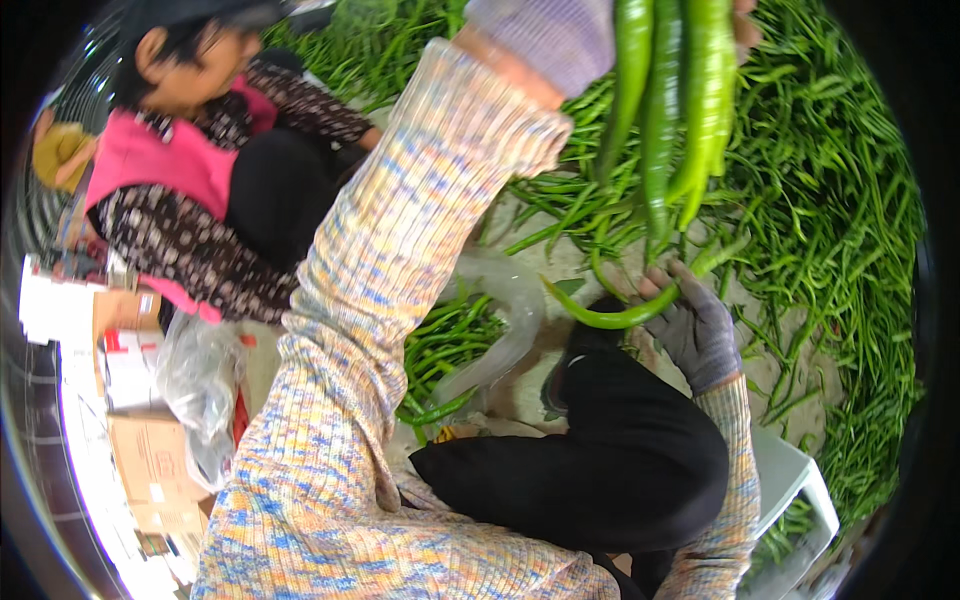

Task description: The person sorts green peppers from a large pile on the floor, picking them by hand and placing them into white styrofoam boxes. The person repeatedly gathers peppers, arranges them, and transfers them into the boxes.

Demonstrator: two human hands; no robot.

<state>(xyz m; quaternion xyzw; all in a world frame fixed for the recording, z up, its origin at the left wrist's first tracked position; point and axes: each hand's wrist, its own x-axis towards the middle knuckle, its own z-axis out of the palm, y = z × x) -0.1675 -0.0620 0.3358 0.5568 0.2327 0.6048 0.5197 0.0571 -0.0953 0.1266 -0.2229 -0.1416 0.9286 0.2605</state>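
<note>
A bunch of long green chili peppers (664, 97) hangs from my left hand (551, 37), which wears a purplish knit glove and is partly cut off by the top edge. Below the bunch, my right hand (690, 322), in a greyish glove, holds a single curved green pepper (619, 317) near its fingertips. Under and beyond both hands, a large heap of green peppers (832, 187) covers the ground. More peppers (454, 341) lie by a clear plastic bag (517, 300), partly hidden behind my left sleeve.
Another person in a pink vest (169, 161) squats at the left. Cardboard boxes (154, 457) and a clear plastic bag (199, 367) stand beyond my left arm. A pale plastic stool (787, 472) is beside my right forearm. My bent knee (645, 450) is below my right hand.
</note>
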